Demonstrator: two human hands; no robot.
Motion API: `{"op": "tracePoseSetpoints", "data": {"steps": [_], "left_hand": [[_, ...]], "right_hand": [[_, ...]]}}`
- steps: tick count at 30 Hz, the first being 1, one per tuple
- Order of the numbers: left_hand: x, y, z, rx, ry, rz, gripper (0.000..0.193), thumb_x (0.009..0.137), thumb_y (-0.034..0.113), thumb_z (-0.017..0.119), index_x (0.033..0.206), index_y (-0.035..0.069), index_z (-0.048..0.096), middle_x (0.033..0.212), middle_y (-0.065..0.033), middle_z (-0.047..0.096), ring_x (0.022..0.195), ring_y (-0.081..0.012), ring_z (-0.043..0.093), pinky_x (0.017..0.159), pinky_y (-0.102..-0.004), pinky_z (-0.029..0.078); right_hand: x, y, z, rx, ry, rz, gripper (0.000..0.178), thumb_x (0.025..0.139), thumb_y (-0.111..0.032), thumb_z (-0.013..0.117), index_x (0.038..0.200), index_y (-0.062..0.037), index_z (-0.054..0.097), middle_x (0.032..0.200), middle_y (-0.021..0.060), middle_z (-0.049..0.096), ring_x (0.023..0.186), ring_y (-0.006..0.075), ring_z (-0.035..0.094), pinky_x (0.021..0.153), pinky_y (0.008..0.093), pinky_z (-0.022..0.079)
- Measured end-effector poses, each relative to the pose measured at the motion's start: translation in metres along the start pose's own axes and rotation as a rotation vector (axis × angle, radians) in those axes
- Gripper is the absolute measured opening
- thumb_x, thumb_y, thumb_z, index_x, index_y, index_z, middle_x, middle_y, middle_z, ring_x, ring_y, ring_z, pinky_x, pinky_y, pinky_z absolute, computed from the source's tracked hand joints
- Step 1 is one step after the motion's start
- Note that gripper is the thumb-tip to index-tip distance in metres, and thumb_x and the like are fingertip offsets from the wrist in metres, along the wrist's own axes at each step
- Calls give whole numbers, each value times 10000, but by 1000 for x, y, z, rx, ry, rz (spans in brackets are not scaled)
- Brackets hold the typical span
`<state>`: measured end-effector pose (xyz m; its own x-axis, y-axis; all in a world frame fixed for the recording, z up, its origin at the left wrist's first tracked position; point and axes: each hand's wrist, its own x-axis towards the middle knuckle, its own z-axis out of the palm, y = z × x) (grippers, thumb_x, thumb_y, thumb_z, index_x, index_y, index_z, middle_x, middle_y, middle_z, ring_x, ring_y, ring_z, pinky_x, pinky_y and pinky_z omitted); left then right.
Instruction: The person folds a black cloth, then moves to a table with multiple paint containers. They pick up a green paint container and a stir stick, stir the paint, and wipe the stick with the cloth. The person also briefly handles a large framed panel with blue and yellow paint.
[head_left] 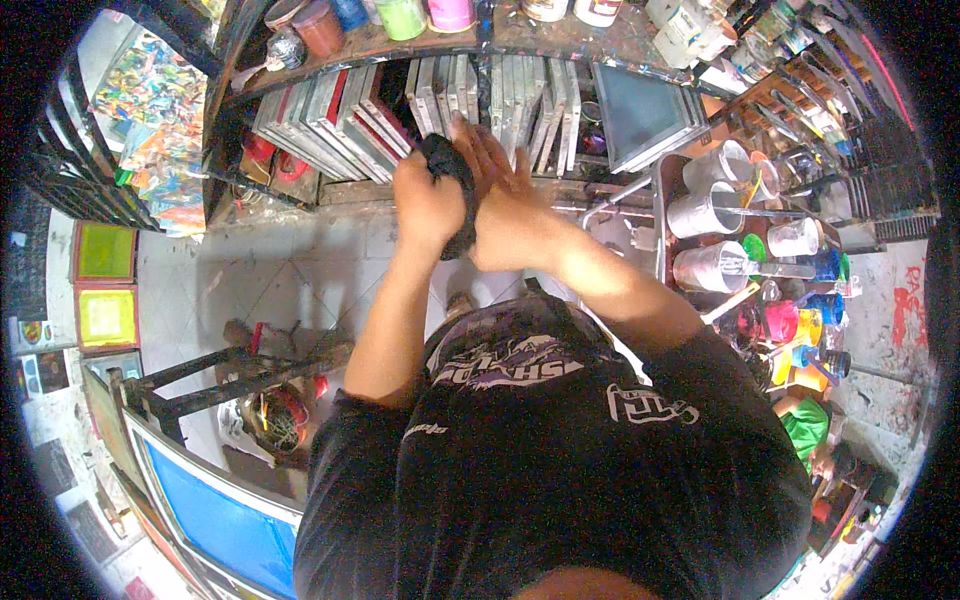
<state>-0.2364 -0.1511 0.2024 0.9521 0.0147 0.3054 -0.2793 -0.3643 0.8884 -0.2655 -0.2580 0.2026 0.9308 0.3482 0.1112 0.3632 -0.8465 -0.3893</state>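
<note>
A bunched black cloth (450,190) is in front of me, between my two hands. My left hand (420,200) is closed in a fist around it. My right hand (498,185) lies against the other side of the cloth, its fingers stretched out and pointing away from me. Just beyond the fingertips stands a row of framed printing screens (435,95) on a low shelf. The part of the cloth inside my left fist is hidden.
Paint tubs (402,18) line the stained shelf (440,52) above the screens. On the right, a metal-framed cart holds white buckets (705,208) and paint containers. A blue screen (215,510) leans at lower left, near a dark frame stand (200,395). Tiled floor (200,270) lies below.
</note>
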Motion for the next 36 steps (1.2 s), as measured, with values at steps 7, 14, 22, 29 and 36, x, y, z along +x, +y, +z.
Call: {"op": "tracePoseSetpoints", "data": {"steps": [7,14,22,29,36], "left_hand": [[17,-23,8,-283,215,-70,160,603,-56,378,672,-62,522,565,-139,527,533,-192,495,535,-337,417],[27,-15,-31,-568,-74,-205,286,719,-75,374,951,0,522,689,-66,550,606,-171,536,574,-299,459],[-20,-12,-2,834,-410,309,424,624,159,568,987,-47,495,991,-221,506,1020,-424,427,895,-638,187],[-22,6,-22,598,-755,156,502,646,136,562,1069,-91,412,1027,-241,486,1040,-381,432,932,-541,243],[-23,12,-54,-13,-799,441,982,584,207,715,1338,5,118,1381,-239,110,1293,-353,78,1037,-413,139]], "right_hand": [[-3,-10,-7,-28,-14,-132,960,518,-172,658,1287,79,142,1369,246,66,1262,405,116,947,611,181],[-25,33,37,742,-43,-282,871,722,-369,597,1347,-31,93,1392,199,89,1268,346,161,986,517,168],[-5,18,19,1783,63,397,252,820,-232,558,982,-39,566,895,61,613,768,145,578,719,286,458],[-15,15,22,1335,198,284,211,819,-196,559,887,0,595,811,63,620,697,126,550,641,282,445],[-18,43,-26,1671,331,646,304,788,-267,572,912,10,577,812,115,615,694,231,601,634,333,489]]}}
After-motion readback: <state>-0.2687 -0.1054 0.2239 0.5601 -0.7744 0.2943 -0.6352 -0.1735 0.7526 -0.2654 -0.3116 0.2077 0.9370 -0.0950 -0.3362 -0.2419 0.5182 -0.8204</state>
